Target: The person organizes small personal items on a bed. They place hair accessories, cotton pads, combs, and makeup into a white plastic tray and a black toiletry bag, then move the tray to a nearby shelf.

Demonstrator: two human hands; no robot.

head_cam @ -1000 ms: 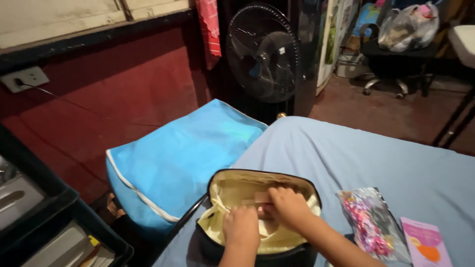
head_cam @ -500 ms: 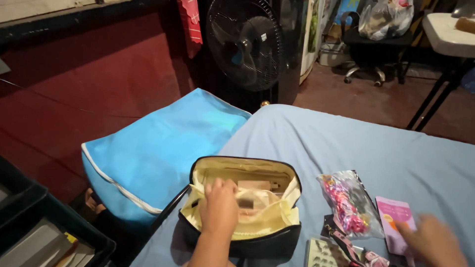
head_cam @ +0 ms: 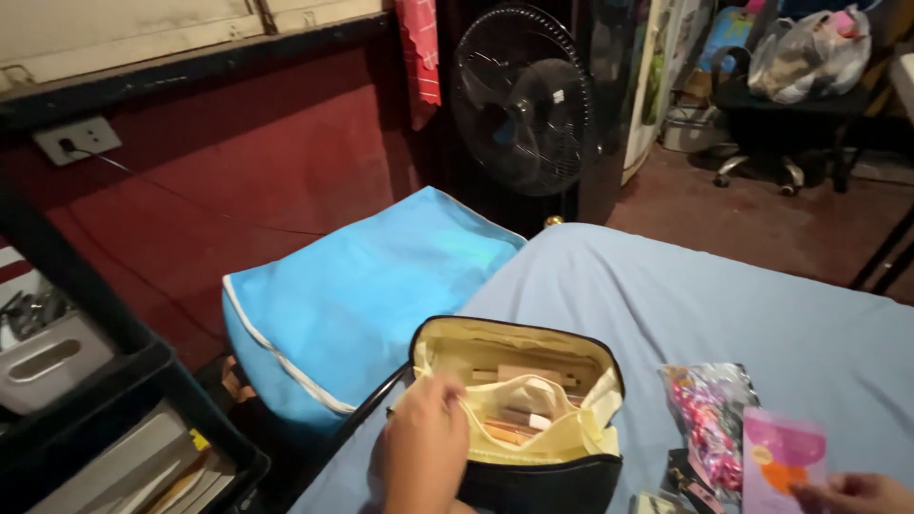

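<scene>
- black zip pouch, rounded box shape, soft cream lining gaping open, sits on the pale blue bed.
- left hand pinches the lining at the pouch's near left rim, fingers curled onto the fabric.
- right hand grips a flat pink packet by its lower corner, well right of the pouch.
- clear crinkled bag of pink beads lies between pouch and packet.
- smooth blue storage bag stands beside the bed; black fan behind it.

Black pouch with cream lining, pink packet, light blue sheet, bright blue bag.
</scene>
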